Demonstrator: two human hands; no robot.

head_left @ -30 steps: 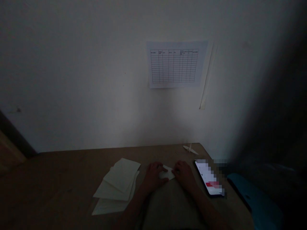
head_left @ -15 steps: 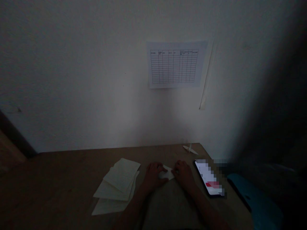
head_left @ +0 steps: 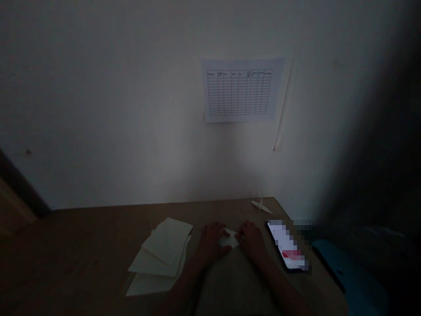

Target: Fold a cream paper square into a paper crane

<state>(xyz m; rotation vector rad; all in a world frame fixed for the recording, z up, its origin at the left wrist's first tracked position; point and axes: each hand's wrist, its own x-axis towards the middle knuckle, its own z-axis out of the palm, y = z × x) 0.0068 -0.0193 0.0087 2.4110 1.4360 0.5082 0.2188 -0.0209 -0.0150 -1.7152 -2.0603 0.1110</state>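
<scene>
A small folded piece of pale paper (head_left: pixel 232 239) lies on the brown table between my hands. My left hand (head_left: pixel 213 240) rests on its left side, with thumb and index finger spread around that edge. On the right side, the fingers of my right hand (head_left: pixel 251 237) are bent together and press on the paper's edge. The view is dim, so the fingertips are hard to make out. To the left of my hands lies a loose pile of pale paper sheets (head_left: pixel 168 240). A folded paper crane (head_left: pixel 261 206) stands near the table's back edge.
A phone (head_left: pixel 285 245) with a lit screen lies right of my right hand. Beyond the table's right edge is a blue seat (head_left: pixel 350 274). The wall behind the table (head_left: pixel 98 245) carries a sheet with a printed grid (head_left: pixel 239 92).
</scene>
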